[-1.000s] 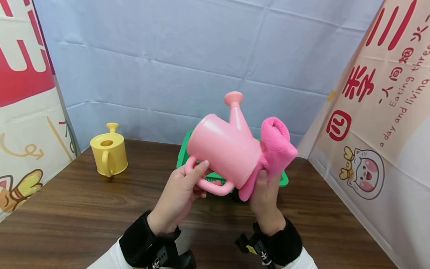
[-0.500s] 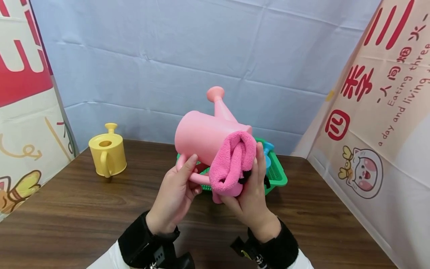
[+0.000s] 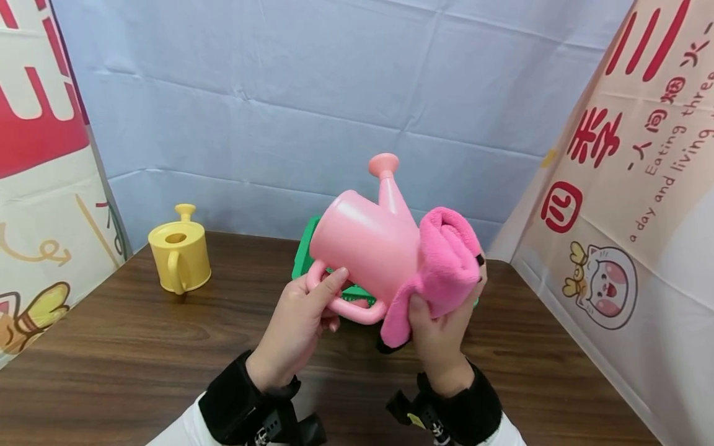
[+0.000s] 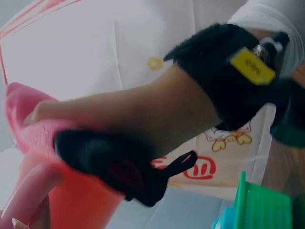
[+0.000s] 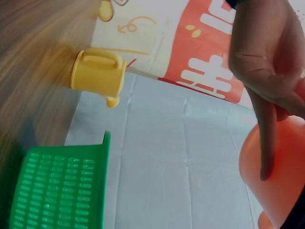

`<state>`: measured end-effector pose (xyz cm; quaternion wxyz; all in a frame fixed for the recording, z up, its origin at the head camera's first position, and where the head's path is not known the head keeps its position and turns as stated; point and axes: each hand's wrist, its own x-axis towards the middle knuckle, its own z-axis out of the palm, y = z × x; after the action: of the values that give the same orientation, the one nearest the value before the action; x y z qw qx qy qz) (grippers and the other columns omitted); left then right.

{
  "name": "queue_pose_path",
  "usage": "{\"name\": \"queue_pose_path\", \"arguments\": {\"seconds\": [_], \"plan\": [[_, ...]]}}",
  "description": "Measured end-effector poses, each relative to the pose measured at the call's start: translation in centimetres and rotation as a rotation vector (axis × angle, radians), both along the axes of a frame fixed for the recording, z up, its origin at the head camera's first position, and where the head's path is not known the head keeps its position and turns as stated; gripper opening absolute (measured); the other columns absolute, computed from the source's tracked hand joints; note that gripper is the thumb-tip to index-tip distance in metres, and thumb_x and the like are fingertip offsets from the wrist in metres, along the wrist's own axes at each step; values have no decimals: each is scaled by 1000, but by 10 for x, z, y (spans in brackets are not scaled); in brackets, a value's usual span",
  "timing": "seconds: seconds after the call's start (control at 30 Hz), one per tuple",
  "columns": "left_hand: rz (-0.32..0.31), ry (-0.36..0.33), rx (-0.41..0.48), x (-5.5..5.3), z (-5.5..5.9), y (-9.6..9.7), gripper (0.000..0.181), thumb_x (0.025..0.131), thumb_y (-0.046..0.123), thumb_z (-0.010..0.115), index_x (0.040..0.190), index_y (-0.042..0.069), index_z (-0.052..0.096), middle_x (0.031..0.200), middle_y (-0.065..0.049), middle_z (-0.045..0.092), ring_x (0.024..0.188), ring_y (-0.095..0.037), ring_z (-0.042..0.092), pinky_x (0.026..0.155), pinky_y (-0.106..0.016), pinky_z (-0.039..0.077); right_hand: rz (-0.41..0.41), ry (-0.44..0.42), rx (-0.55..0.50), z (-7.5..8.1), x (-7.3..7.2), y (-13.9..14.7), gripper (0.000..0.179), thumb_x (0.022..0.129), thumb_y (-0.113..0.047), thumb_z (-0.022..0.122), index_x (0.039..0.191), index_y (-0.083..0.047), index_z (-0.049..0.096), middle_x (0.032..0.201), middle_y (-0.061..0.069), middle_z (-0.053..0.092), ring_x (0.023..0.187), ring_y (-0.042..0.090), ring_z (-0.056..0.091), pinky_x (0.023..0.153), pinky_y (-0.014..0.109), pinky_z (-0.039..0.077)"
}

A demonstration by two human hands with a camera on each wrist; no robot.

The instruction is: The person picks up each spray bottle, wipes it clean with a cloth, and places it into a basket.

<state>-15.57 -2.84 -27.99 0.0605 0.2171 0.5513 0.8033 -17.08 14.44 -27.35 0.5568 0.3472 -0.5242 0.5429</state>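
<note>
My left hand (image 3: 301,319) grips the handle of a pink watering can (image 3: 362,241), which lies tilted in the air with its spout up. My right hand (image 3: 443,331) holds a bunched pink plush cloth (image 3: 452,260) against the can's right-hand end. Black backing and a loop show on the cloth (image 4: 45,136) in the left wrist view, where motion blurs it. In the right wrist view, fingers of my left hand (image 5: 269,62) lie along the watering can (image 5: 276,162). The cloth hides the end of the can it covers.
A green basket (image 3: 303,251) stands behind the can and is mostly hidden; a blue item (image 4: 228,219) shows at it in the left wrist view. To the left, a yellow watering can (image 3: 181,254) stands upright on the wooden table (image 3: 139,353). Printed and plain cloth hangings surround the table.
The cloth and right hand swung left across the can's front, then returned right. The pink can shifted left and back with them. My left hand kept its hold on the handle.
</note>
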Motion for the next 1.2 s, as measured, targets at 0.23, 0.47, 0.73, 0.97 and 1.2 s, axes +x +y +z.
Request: {"name": "queue_pose_path", "arguments": {"seconds": [0.23, 0.47, 0.73, 0.97, 1.2], "plan": [[4, -19, -57, 0, 2, 3, 36, 94, 34, 56, 97, 0, 69, 78, -10, 70, 92, -27, 66, 56, -24, 39, 204, -120, -133, -9, -1, 8, 49, 88, -30, 62, 120, 1, 45, 106, 14, 53, 91, 23, 51, 82, 31, 42], [29, -109, 89, 1, 2, 2, 42, 95, 35, 52, 116, -1, 55, 88, -4, 68, 81, -12, 64, 58, -21, 38, 48, -23, 220, -21, 2, -8, 73, 91, -31, 59, 141, 2, 18, 133, 14, 39, 114, 28, 43, 93, 33, 40], [85, -136, 128, -1, 1, 6, 41, 95, 35, 54, 112, -2, 58, 92, -1, 64, 63, -10, 55, 54, -20, 37, -189, 103, 345, -22, 1, -12, 70, 92, -32, 58, 146, -9, 20, 150, 16, 14, 132, 38, 22, 103, 40, 35], [59, -77, 47, 2, -3, 12, 37, 94, 35, 54, 90, -1, 60, 90, -6, 69, 78, -15, 66, 57, -23, 38, 50, 4, 24, -16, 3, -7, 70, 87, -18, 61, 138, 5, 19, 136, 19, 34, 118, 33, 36, 95, 35, 38], [149, -42, 9, 7, -7, 15, 40, 93, 38, 55, 75, 3, 47, 71, -9, 60, 80, -21, 67, 58, -26, 43, 196, -208, -95, -14, 4, -2, 48, 94, -29, 51, 130, -3, 32, 118, 14, 44, 107, 26, 43, 90, 32, 39]]}}
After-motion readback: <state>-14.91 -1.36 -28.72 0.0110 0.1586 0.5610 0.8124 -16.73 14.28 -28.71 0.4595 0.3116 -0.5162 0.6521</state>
